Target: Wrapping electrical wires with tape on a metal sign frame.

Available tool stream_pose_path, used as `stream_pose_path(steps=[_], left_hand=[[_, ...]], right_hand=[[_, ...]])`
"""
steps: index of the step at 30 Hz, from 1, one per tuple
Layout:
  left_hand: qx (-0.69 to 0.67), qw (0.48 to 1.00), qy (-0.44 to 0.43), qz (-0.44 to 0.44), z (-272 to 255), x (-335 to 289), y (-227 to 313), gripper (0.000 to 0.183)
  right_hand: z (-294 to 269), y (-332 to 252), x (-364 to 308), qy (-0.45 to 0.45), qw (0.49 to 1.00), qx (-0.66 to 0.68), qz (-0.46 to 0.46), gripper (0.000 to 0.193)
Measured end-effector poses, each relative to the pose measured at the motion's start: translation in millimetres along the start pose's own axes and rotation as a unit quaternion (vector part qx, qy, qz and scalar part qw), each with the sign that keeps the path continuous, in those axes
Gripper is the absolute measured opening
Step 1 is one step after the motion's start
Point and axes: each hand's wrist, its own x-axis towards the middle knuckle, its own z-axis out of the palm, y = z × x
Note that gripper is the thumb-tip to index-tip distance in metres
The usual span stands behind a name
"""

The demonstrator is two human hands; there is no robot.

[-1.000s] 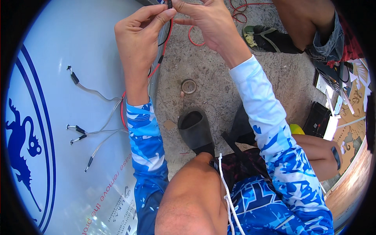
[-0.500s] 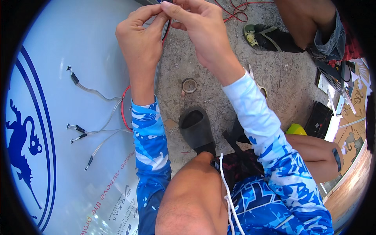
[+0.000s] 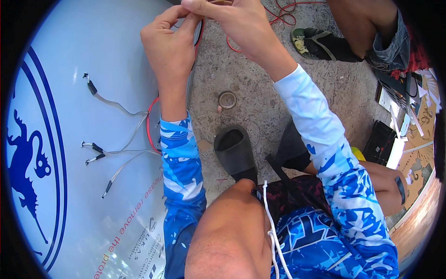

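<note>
My left hand (image 3: 168,56) and my right hand (image 3: 244,30) meet at the top edge of the picture, beside the panel's right edge. Both are closed, thumbs against fingers, in a pinch. What lies between the fingertips is too small and cut off to make out. A red wire (image 3: 148,123) loops out beside my left wrist, and more of it runs up along the edge. On the pale panel (image 3: 116,60), several grey cables (image 3: 121,108) with black-wrapped ends and bare tips fan out to the left of my left forearm.
A roll of tape (image 3: 227,99) lies on the concrete floor (image 3: 278,88). My dark slip-on shoe (image 3: 234,153) is below it. At the upper right sits another person, with a bare leg and a sandal (image 3: 320,45); a red cable (image 3: 284,17) curls nearby. Cardboard (image 3: 418,158) lies at the far right.
My right forearm has swung a little to the right, now covering scissors seen on the floor before. My hands remain together in a pinch, and the whole view has shifted slightly.
</note>
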Motion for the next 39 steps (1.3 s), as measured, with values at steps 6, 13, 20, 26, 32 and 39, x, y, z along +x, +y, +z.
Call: stream_pose_path(steps=[6, 13, 20, 26, 32, 39], left_hand=[[-0.082, 0.996, -0.025, -0.004, 1, -2, 11, 0.012], [-0.081, 0.996, -0.023, -0.027, 3, -4, 17, 0.007], [0.041, 0.997, 0.04, 0.058, 8, -8, 27, 0.008], [-0.011, 0.997, 0.017, 0.074, 3, -3, 17, 0.012], [0.088, 0.991, -0.025, 0.096, -1, -1, 9, 0.023], [0.084, 0.992, -0.005, 0.094, -5, -3, 3, 0.022]], right_hand=[[6, 6, -8, 0.047, 0.983, 0.174, 0.029, 0.024], [6, 15, -4, 0.042, 0.966, 0.246, 0.071, 0.028], [9, 18, -6, 0.09, 0.975, 0.2, 0.042, 0.027], [0, 20, 0, 0.079, 0.956, 0.277, 0.057, 0.018], [-9, 26, 10, 0.071, 0.97, 0.225, 0.054, 0.02], [-7, 21, 3, 0.073, 0.937, 0.302, 0.16, 0.022]])
